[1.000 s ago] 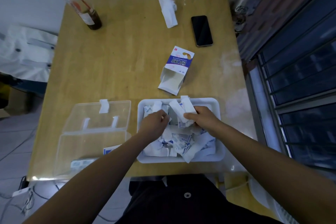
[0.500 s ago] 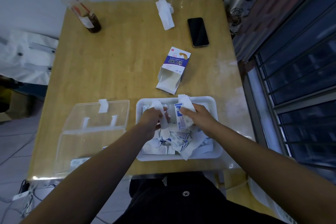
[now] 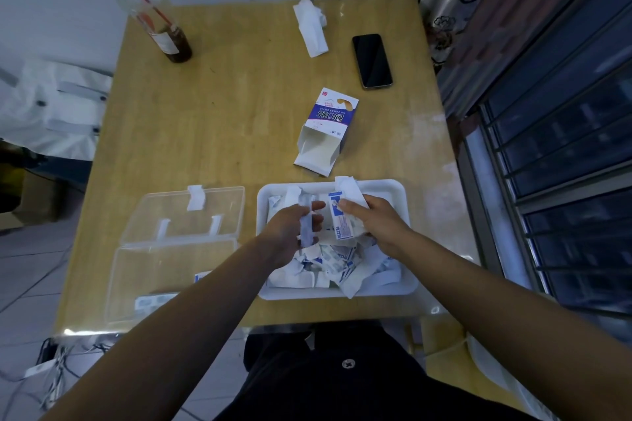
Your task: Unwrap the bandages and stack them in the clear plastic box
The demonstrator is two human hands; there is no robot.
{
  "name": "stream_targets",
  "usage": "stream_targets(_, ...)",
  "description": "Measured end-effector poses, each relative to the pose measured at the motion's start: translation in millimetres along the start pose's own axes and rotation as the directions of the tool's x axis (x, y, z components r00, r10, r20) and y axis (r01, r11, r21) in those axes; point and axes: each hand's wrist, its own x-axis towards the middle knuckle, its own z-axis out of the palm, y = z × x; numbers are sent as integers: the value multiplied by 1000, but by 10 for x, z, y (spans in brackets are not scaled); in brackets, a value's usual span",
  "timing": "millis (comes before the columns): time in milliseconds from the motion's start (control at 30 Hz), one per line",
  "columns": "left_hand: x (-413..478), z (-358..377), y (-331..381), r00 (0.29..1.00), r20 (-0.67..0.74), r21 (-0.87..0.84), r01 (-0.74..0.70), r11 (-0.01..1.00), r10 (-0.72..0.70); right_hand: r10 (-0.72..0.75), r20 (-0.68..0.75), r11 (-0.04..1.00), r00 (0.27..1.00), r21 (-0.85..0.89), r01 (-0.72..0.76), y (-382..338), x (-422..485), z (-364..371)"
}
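Since half a second ago my hands are drawing apart over the white tray. The left hand is now pinching a pale bandage strip a little away from the printed wrapper, which the right hand is gripping. The clear plastic box is lying open just left of the tray, with a few bandages at its near end. I am thinking it is best to be carrying the strip flat, without twisting, and laying it squarely on those.
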Motion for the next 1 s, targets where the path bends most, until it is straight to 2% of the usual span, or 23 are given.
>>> stream_targets(67,4,16,-24,992,-118,274,-20,961,54,8,9,1000,1000,-2,-8,14,-1,9)
stream_targets(133,51,6,-89,966,-181,484,-78,872,186,21,8,1000,1000,-5,-21,39,3,19)
stream_targets(200,57,-7,-128,872,-258,706,-123,698,415,29,6,1000,1000,4,-29,73,12,31)
stream_targets(233,55,1,-132,810,-253,752,-179,634,529,29,4,1000,1000,7,-29,88,17,41)
stream_targets(267,46,16,-127,787,-224,733,-252,631,575,23,5,1000,1000,-1,-23,92,16,53)
stream_targets(333,4,95,-100,880,-128,575,-311,757,458,14,17,999,1000,-34,-13,94,19,82)
stream_targets(400,-14,140,-94,936,-66,492,-270,828,344,24,49,998,999,-58,-21,86,25,109)
stream_targets(467,5,150,-81,953,-99,378,-232,896,288,41,58,996,997,-81,-36,63,16,122)
stream_targets(533,7,152,-54,971,-149,175,-160,971,187,20,28,992,999,-127,-17,51,11,109)
stream_targets(633,-8,119,-26,983,-165,-35,-93,995,86,-41,-12,984,999,-171,38,53,9,62)
stream_targets(800,-34,143,-30,989,-150,2,-9,1000,9,-79,22,990,997,-116,81,56,8,55)
stream_targets(900,-39,193,-15,990,-127,-70,47,996,-55,-87,-5,988,996,-126,86,44,15,77)
stream_targets(933,-45,206,-12,994,-93,-81,45,996,-52,-94,-8,987,996,-135,92,42,14,79)
stream_targets(1000,-40,203,-16,998,-59,11,-8,1000,9,-100,-8,985,995,-143,97,48,18,79)
